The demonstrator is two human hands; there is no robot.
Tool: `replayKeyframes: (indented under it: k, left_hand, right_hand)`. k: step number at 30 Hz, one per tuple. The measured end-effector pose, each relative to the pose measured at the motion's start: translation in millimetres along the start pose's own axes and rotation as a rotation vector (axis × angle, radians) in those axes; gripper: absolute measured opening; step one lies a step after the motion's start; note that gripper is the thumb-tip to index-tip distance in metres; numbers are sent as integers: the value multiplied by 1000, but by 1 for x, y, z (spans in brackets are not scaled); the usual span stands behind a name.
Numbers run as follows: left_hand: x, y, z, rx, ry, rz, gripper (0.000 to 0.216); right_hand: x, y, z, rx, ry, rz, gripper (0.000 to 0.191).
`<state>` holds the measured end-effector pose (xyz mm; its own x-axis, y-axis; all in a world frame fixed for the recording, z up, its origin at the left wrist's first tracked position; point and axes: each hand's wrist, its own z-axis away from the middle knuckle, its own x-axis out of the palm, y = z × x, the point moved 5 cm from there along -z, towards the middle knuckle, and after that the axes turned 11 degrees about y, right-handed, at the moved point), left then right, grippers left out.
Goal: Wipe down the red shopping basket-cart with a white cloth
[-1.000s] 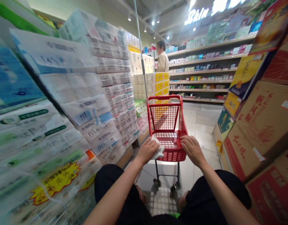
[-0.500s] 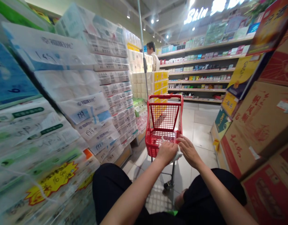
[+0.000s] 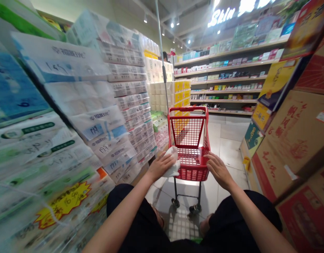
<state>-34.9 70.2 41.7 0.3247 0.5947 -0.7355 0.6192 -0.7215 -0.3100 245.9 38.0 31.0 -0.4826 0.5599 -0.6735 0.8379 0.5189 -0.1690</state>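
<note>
A small red shopping cart (image 3: 189,140) with a mesh basket stands on the tiled floor in front of me. My left hand (image 3: 158,166) presses a crumpled white cloth (image 3: 172,166) against the cart's near left corner, fingers closed on the cloth. My right hand (image 3: 218,169) rests on the near right rim of the basket, fingers curled over the edge. A thin metal pole (image 3: 162,56) rises from the cart's far left corner. The basket looks empty.
Tall stacks of wrapped tissue packs (image 3: 85,116) line the left. Red and brown cardboard boxes (image 3: 296,137) crowd the right. Stocked shelves (image 3: 225,80) run across the far end under a lit sign. A person's head (image 3: 165,56) shows behind the far stack.
My left hand with the cloth moved from the basket's near rim middle to its left corner. The cart swung back straight. The far person moved left behind the stacks.
</note>
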Motion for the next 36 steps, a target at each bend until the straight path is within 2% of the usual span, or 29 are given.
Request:
replayKeyframes:
  k: [3,9,12,16,20,24,29,31,34,36]
  left_hand:
    - [3,4,-4,-35,25,7,22]
    - [25,36,-30,-177,48,10,17]
    - [31,47,-39,-213,31,14,16]
    - [34,63,-50,-243,51,15,19]
    - [33,72,-54,-195,62,61,21]
    - [23,61,-44,-33,38,153,23]
    - [16,27,-32,85,6,220,31]
    - [20,10,-32,44,-16,206,37]
    - [31,-13,-36,-99,-40,166,40]
    - [35,-19,-40,-180,-35,150,39]
  right_hand:
    - [-1,-1,-2,4,-4,-16,35]
    - [5,1,-6,20,28,136,38]
    - [10,-16,-14,43,18,243,36]
    - [22,-52,-22,68,-30,259,34]
    - [24,-60,-20,100,-14,233,35]
    - [21,-48,-14,37,-15,153,35]
    - [19,-34,-11,44,5,79,33]
    - [19,-29,-11,52,6,72,33]
    - [18,-23,-10,54,-4,73,35]
    - [16,-20,-10,55,-12,77,35]
